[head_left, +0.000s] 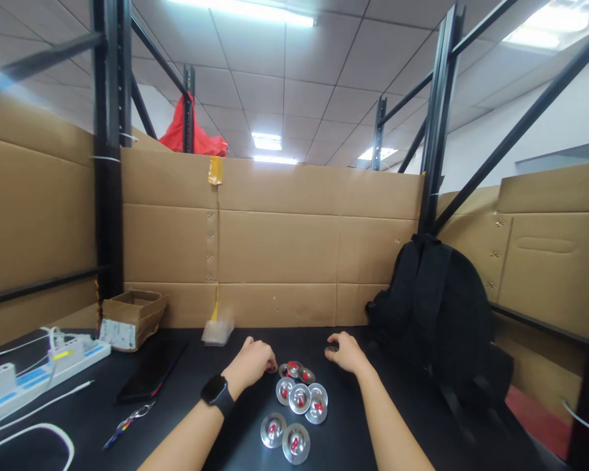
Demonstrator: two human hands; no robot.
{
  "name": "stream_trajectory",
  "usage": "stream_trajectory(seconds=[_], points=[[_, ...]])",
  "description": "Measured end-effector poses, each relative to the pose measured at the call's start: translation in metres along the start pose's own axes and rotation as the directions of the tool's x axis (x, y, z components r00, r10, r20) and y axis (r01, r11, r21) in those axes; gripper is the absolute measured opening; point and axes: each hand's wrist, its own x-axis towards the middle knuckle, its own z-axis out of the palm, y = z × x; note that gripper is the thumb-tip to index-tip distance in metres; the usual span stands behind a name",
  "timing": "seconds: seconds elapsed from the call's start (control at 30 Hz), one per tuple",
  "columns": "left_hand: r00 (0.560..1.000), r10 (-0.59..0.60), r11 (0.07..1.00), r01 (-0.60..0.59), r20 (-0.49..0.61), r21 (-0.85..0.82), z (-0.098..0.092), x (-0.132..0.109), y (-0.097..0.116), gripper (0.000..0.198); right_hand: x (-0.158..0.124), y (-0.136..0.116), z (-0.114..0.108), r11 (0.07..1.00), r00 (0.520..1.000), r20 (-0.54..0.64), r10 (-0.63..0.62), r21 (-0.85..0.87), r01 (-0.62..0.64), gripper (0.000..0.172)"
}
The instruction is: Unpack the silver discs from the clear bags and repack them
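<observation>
Several shiny round metal discs with red centres (300, 398) lie in a loose cluster on the black tabletop between my arms, some overlapping. Two more, including a metal disc (296, 443), sit closer to me. My left hand (252, 360), with a dark watch (217, 394) on its wrist, is closed at the cluster's far left edge; what its fingertips hold, if anything, is hidden. Apart from the cluster, to the right, my right hand (347, 353) pinches a dark-looking round disc (331, 349) just at the table surface.
A black backpack (436, 314) stands on the right. On the left are a white power strip (44, 373) with cables, an open cardboard box (133, 317), a dark flat case (152, 369) and a keychain (127, 424). Cardboard walls (275, 248) and black rack posts surround the table.
</observation>
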Motion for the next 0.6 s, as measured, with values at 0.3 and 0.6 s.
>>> stream_trajectory(seconds=[0.3, 0.6], points=[[0.993, -0.106, 0.994, 0.106, -0.051, 0.009, 0.009, 0.004, 0.004, 0.015, -0.003, -0.004, -0.003, 1.000, 0.999, -0.048, 0.008, 0.001, -0.008, 0.036], [0.986, -0.079, 0.995, 0.070, -0.144, -0.072, 0.012, -0.002, 0.000, 0.020, -0.004, -0.014, -0.004, 0.998, 0.993, -0.109, -0.043, 0.033, 0.046, 0.033]])
